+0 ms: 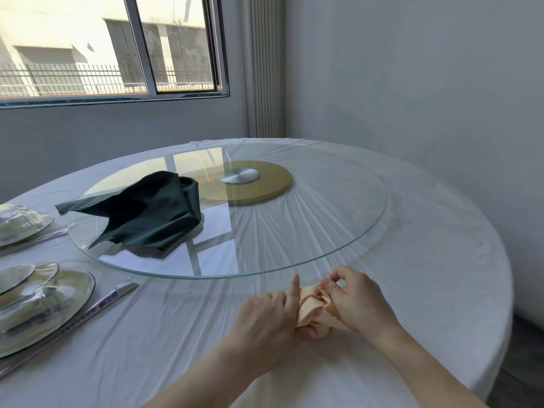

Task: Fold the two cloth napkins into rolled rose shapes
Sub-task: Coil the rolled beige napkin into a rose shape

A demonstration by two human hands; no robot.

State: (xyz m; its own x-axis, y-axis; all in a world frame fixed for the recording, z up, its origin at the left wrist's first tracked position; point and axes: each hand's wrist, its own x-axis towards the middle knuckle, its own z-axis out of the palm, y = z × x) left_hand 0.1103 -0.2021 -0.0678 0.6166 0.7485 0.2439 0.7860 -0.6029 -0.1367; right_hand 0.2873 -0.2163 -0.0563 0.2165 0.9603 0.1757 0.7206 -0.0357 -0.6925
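- Table (426,260), white-clothed: the peach napkin (312,307) sits near its front edge, just short of the glass turntable (309,222).
- Glass turntable: carries the dark green napkin (147,213), loosely heaped with no rose form. Judged not yet started.
- Peach napkin: rolled into a bundle. Left hand (262,316) clasps its base, forefinger raised; right hand (356,301) pinches the upper folds. Judged petal-shaping stage; next, tease the layers outward without slackening the roll.
- Chopstick sleeve (109,298): blue print, illegible.
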